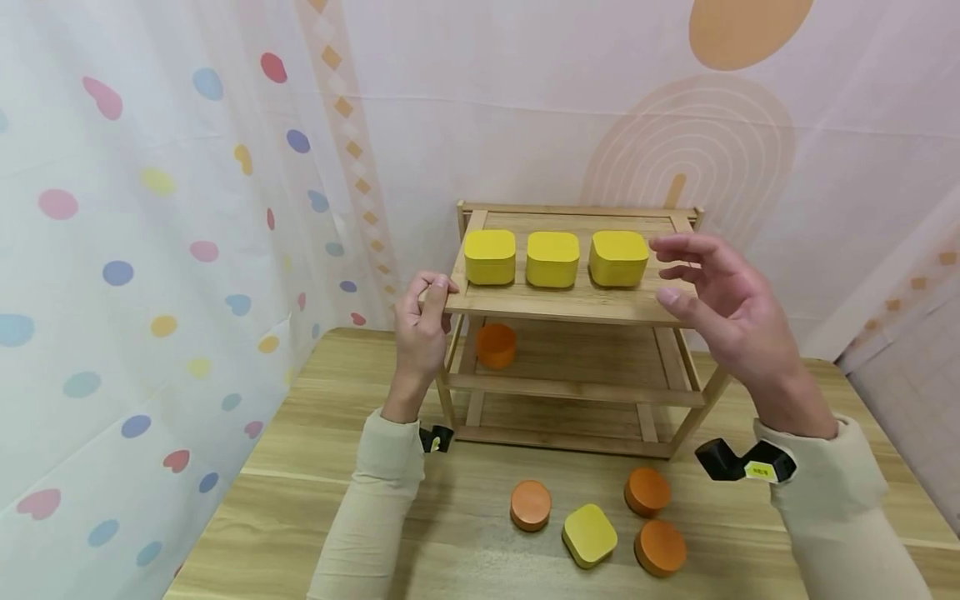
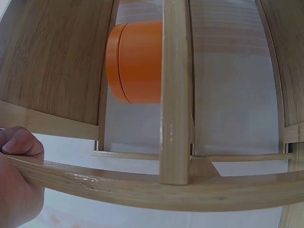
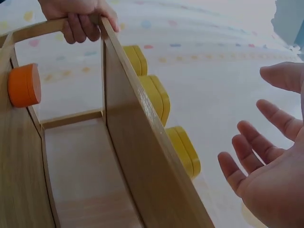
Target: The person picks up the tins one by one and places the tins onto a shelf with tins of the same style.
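My left hand [image 1: 422, 327] grips the front left corner of a wooden shelf rack [image 1: 570, 308]; its fingers curl round the wood in the left wrist view too. Three yellow rounded-square boxes [image 1: 552, 259] stand in a row on the top board. My right hand [image 1: 738, 312] is held beside the rightmost yellow box [image 1: 618, 258], fingers spread and palm empty. In the right wrist view a gap shows between those fingers and the boxes. An orange round box [image 1: 496, 346] sits at the left of the middle shelf, partly behind a rail in the left wrist view.
On the wooden table [image 1: 300, 492] before the rack lie another yellow box [image 1: 589, 535] and three orange round boxes, one to its left [image 1: 531, 505] and two to its right [image 1: 648, 492]. A patterned curtain [image 1: 225, 183] hangs behind and to the left.
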Tool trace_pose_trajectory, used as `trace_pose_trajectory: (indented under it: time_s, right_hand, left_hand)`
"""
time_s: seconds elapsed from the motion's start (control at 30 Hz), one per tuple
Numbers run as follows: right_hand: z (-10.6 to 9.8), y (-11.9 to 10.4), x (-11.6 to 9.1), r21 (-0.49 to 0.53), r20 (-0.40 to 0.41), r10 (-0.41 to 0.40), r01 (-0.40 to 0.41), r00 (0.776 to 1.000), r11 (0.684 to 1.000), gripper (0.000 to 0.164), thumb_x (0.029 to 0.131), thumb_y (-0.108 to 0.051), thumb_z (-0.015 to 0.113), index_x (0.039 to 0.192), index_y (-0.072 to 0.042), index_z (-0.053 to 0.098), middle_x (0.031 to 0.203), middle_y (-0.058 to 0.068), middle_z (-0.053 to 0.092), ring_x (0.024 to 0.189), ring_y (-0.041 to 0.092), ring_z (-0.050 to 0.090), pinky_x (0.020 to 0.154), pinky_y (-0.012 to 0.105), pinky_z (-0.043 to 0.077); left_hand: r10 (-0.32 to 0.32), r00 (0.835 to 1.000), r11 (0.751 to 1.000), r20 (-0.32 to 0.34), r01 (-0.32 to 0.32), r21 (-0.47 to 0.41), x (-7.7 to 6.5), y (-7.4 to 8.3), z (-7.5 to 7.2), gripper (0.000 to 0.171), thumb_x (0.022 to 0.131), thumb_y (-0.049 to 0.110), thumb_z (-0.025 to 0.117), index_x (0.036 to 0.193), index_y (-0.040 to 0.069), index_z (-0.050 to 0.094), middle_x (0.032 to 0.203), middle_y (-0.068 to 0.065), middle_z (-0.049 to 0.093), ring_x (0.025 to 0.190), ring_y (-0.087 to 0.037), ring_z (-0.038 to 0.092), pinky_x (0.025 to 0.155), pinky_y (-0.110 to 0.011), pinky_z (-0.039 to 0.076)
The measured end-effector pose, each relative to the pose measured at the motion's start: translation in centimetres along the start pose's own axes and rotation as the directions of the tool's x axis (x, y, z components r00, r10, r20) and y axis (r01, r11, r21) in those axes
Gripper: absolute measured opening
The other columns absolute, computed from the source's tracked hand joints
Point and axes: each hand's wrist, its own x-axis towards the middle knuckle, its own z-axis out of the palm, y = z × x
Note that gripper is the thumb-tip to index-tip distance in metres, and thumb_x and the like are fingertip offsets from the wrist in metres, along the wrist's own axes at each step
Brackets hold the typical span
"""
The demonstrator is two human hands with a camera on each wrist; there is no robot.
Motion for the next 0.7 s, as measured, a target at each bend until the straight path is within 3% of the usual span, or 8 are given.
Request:
trace_pose_trajectory:
  time_s: [0.1,0.2,0.4,0.57,0.7]
  right_hand:
    - [0.0,-0.1,-0.3,0.017,0.072,-0.075,0.074,0.995,0.997,0.041,0.086,0.021,0.050,0.126,0.013,0.051,0.130,0.014,0.056,0.120,0.026,0.049,0.103,0.030,0.041]
    - [0.0,0.0,-0.7,0.062,0.167,-0.146,0.137,0.975,0.989,0.043,0.087,0.021,0.051,0.129,0.013,0.050,0.132,0.014,0.056,0.121,0.026,0.051,0.103,0.031,0.043]
    - [0.2,0.6,-2.6,0.135,0.289,-0.205,0.172,0.935,0.976,0.044,0.084,0.020,0.057,0.127,0.019,0.048,0.134,0.018,0.055,0.120,0.025,0.054,0.103,0.031,0.043]
    - [0.2,1.5,-4.8,0.092,0.364,-0.165,0.141,0.917,0.986,0.055,0.072,0.029,0.056,0.125,0.015,0.052,0.133,0.014,0.056,0.124,0.022,0.053,0.107,0.029,0.040]
    - [0.4,2.5,-6.4,0.065,0.411,-0.104,0.085,0.906,0.994,0.061,0.071,0.031,0.057,0.127,0.009,0.053,0.134,0.011,0.055,0.127,0.020,0.051,0.109,0.026,0.038]
  left_hand:
    - [0.001,1.000,1.000,0.002,-0.001,0.006,0.0,0.0,-0.1,0.034,0.104,0.026,0.046,0.094,-0.004,0.057,0.056,-0.001,0.038,0.048,-0.013,0.035,0.045,-0.023,0.029]
    - [0.002,1.000,1.000,0.002,-0.002,0.011,0.1,0.0,-0.1,0.035,0.104,0.027,0.045,0.094,-0.004,0.057,0.056,-0.002,0.038,0.048,-0.014,0.035,0.045,-0.023,0.029]
    - [0.000,1.000,1.000,0.001,0.000,0.020,0.0,-0.1,0.0,0.034,0.104,0.025,0.045,0.093,-0.004,0.057,0.056,-0.002,0.039,0.048,-0.014,0.036,0.045,-0.023,0.030]
    - [0.002,1.000,1.000,0.002,-0.002,0.016,0.0,-0.1,0.0,0.034,0.104,0.025,0.046,0.093,-0.004,0.057,0.056,0.000,0.039,0.048,-0.013,0.036,0.045,-0.023,0.030]
    - [0.000,1.000,1.000,-0.001,0.000,0.013,0.0,-0.1,0.0,0.034,0.104,0.026,0.046,0.093,-0.004,0.057,0.056,0.000,0.039,0.048,-0.013,0.035,0.045,-0.023,0.029]
